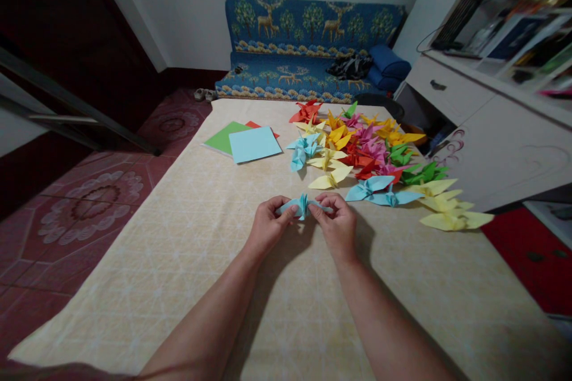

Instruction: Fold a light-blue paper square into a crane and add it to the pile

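Note:
A light blue paper crane is held above the middle of the table, its wings spread to either side. My left hand pinches the left wing between thumb and fingers. On the other side, my right hand grips the right wing the same way. Just beyond my hands lies a pale yellow paper crane. Two light blue paper cranes rest to the right of my right hand. The wing tips are partly covered by my fingers.
Many folded cranes in red, orange, pink, green and yellow crowd the table's far right. Square paper sheets, light blue and green among them, lie at the far left. Behind the cloth-covered table stands a blue patterned sofa; a white cabinet is at right.

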A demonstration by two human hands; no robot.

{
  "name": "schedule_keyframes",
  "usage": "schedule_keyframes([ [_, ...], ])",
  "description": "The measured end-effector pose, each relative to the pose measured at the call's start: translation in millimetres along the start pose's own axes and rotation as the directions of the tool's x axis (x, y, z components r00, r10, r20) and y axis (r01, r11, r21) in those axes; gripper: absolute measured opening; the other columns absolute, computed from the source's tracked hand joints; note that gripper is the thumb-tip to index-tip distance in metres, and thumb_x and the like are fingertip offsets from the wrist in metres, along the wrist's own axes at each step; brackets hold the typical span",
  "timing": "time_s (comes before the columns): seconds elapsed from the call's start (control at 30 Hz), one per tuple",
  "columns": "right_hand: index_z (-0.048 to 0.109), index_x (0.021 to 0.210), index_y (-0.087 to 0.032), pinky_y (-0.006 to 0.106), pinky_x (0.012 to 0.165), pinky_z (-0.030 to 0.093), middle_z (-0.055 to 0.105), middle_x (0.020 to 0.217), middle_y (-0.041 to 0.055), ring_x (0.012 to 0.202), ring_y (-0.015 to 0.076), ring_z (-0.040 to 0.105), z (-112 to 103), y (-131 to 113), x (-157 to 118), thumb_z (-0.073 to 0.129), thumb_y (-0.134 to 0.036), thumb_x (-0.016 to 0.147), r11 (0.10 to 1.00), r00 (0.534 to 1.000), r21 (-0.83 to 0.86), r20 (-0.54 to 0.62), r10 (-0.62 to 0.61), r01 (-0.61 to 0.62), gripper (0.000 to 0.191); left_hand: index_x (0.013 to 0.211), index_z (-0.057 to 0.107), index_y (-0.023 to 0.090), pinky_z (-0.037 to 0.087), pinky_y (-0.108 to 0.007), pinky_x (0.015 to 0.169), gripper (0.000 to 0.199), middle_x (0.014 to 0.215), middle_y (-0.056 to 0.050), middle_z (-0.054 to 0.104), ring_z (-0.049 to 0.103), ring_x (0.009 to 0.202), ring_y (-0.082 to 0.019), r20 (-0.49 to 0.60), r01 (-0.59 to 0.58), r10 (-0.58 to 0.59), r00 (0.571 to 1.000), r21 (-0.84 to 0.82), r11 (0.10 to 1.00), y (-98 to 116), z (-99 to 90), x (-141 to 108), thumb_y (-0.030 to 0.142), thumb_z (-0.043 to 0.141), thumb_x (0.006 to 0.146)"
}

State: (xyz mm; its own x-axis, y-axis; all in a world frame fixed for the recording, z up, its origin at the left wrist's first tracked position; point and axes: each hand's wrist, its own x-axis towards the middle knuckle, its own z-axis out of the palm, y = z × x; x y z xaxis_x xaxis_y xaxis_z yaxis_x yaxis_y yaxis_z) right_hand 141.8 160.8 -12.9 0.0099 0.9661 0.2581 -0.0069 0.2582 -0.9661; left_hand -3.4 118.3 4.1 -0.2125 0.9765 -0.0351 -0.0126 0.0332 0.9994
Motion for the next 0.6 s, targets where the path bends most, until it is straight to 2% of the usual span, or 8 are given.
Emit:
schedule_keyframes([
  [0.07, 0.053, 0.067, -0.02, 0.026, 0.06, 0.05, 0.064, 0.075, 0.0009, 0.067, 0.015, 0.06, 0.0, -0.6, -0.2, 0.076, -0.035, 0.071, 0.999, 0.999, 0.013, 0.003, 0.037, -0.037, 0.027, 0.071, 0.065, 0.014, 0.038, -0.022, 0.052, 0.027, 0.059, 0.0, 0.062, 0.052, 0.052, -0.012, -0.023, 0.02, -0.02, 1.0, -0.001, 1.0, 0.3, -1.5, 0.3, 0.04, 0.07, 0.075],
  [0.2, 0.054, 0.069, -0.021, 0.025, 0.049, 0.047, 0.058, 0.059, -0.0037, 0.053, 0.0133, 0.055, -1.4, -3.6, 0.1, 0.077, -0.038, 0.068, 0.993, 0.993, -0.026, -0.028, 0.118, -0.119, 0.029, 0.069, 0.062, 0.015, 0.036, -0.022, 0.049, 0.026, 0.053, 0.001, 0.058, 0.048, 0.047, -0.011, -0.063, 0.063, -0.061, 0.996, 0.043, 0.997, -0.1, -5.0, 0.7, 0.039, 0.068, 0.075],
  [0.3, 0.055, 0.074, -0.021, 0.025, 0.046, 0.049, 0.058, 0.061, -0.0037, 0.05, 0.0138, 0.057, -3.2, -5.7, 0.9, 0.078, -0.041, 0.066, 0.981, 0.979, -0.013, -0.055, 0.195, -0.196, 0.031, 0.068, 0.061, 0.016, 0.034, -0.022, 0.048, 0.025, 0.049, 0.003, 0.056, 0.046, 0.044, -0.011, -0.085, 0.089, -0.084, 0.993, 0.066, 0.994, 0.8, -6.0, 0.4, 0.04, 0.066, 0.075],
  [0.43, 0.057, 0.081, -0.021, 0.023, 0.042, 0.045, 0.062, 0.067, -0.0028, 0.046, 0.012, 0.056, -6.0, -4.0, 1.6, 0.078, -0.038, 0.066, 0.974, 0.972, -0.005, -0.064, 0.225, -0.226, 0.031, 0.067, 0.062, 0.016, 0.032, -0.022, 0.046, 0.027, 0.047, 0.003, 0.054, 0.044, 0.043, -0.01, -0.101, 0.106, -0.097, 0.99, 0.092, 0.99, 2.7, -5.1, 0.2, 0.041, 0.066, 0.074],
  [0.6, 0.059, 0.082, -0.022, 0.023, 0.043, 0.043, 0.064, 0.063, -0.0037, 0.047, 0.0126, 0.055, -10.0, 1.3, 2.6, 0.075, -0.036, 0.067, 0.953, 0.955, 0.082, -0.043, 0.295, -0.291, 0.026, 0.06, 0.057, 0.017, 0.031, -0.022, 0.045, 0.028, 0.046, 0.004, 0.052, 0.043, 0.042, -0.01, -0.091, 0.13, -0.121, 0.988, 0.1, 0.986, 3.0, -4.8, 0.8, 0.04, 0.065, 0.074],
])
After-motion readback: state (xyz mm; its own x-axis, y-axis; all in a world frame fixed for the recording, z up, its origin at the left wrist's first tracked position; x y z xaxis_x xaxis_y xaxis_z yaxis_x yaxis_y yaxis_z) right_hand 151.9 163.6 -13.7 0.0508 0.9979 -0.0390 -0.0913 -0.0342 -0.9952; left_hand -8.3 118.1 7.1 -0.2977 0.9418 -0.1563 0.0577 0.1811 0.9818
